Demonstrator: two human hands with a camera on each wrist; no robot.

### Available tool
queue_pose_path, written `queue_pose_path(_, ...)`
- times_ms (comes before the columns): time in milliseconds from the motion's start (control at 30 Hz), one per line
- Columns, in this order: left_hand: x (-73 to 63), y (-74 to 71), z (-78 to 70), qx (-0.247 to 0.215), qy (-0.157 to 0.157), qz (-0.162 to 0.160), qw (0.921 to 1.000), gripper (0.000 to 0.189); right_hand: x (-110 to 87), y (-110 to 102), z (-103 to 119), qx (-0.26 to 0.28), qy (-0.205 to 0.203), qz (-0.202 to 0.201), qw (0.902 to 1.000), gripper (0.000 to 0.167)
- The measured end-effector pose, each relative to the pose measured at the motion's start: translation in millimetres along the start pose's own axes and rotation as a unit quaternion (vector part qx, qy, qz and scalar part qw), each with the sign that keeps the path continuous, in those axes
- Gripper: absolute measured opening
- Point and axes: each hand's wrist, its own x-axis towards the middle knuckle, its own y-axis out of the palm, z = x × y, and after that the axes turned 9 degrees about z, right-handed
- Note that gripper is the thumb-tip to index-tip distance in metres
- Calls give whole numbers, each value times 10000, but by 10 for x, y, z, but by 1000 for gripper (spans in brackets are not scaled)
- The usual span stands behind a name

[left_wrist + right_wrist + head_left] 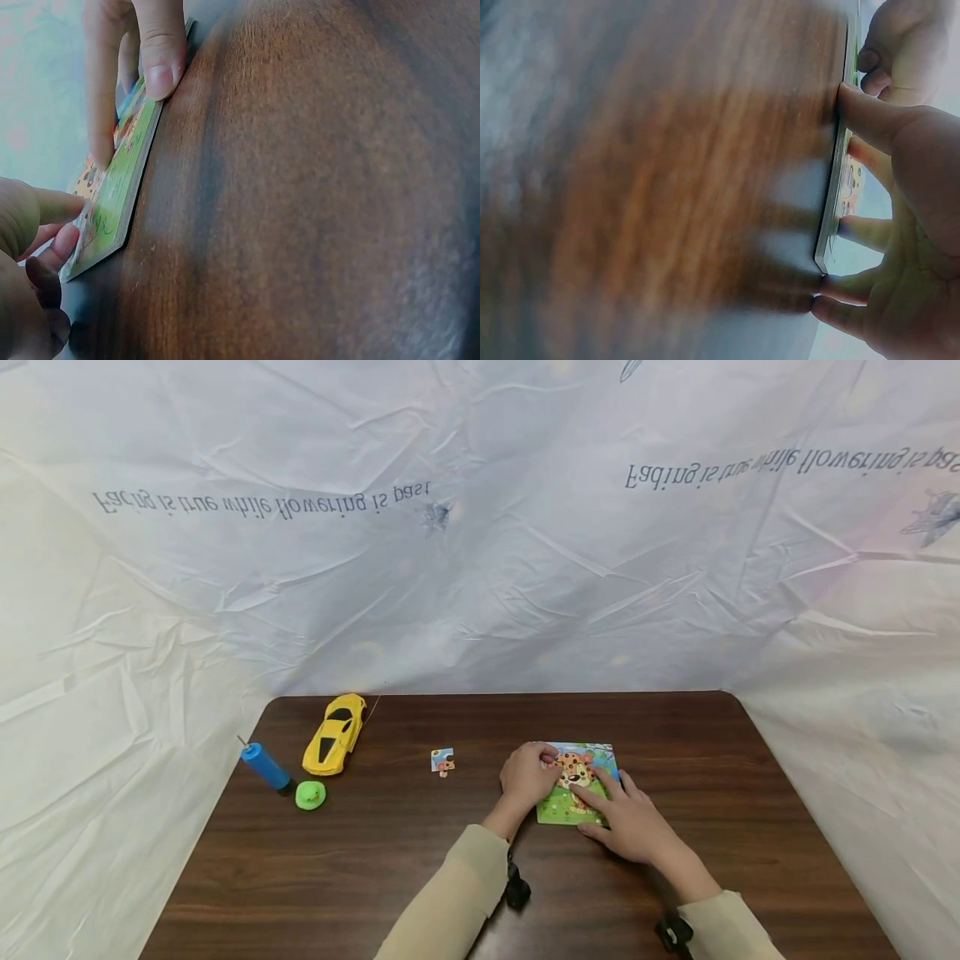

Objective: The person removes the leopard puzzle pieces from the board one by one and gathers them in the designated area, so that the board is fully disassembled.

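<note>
A flat animal jigsaw puzzle (557,811), showing a spotted leopard on green grass, lies right of the table's middle. My left hand (525,775) is at its left side, fingers bent, thumb and fingertips close together on the picture. What lies between those tips is hidden. Spread over the right part, my right hand (636,823) steadies it with extended fingers. In the right wrist view the right thumb (870,112) touches the near edge, two fingertips rest on top, and the others reach the side edge. A loose puzzle piece (442,761) lies left of my left hand.
At the table's left stand a yellow toy car (334,737), a small green toy (310,795) and a blue cylinder (264,765) with a thin rod at its end. A pale printed cloth (480,568) hangs behind the dark wooden table (360,877).
</note>
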Motion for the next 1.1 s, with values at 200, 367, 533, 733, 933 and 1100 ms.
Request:
queue_pose_path(200,6,-13,-5,-133,151,-190,9996,11,1,10,-9,15,-4,-28,10000,61)
queue_pose_path(367,21,-14,8,-212,219,-333,9990,7,5,18,-16,-1,-22,-43,10000,61)
queue_pose_path(533,32,-7,24,-247,254,-397,9986,6,6,29,-23,-3,-27,-30,10000,61)
queue_pose_path(733,30,-10,36,-428,188,-349,9983,9,7,34,-14,-6,-32,-18,10000,61)
queue_pose_path(933,14,-117,42,-952,37,-300,9950,9,1,37,-17,29,-71,-91,9999,62)
queue_pose_path(1100,-7,-310,104,-1344,-104,-214,9906,9,2,31,-23,70,-63,-92,9999,62)
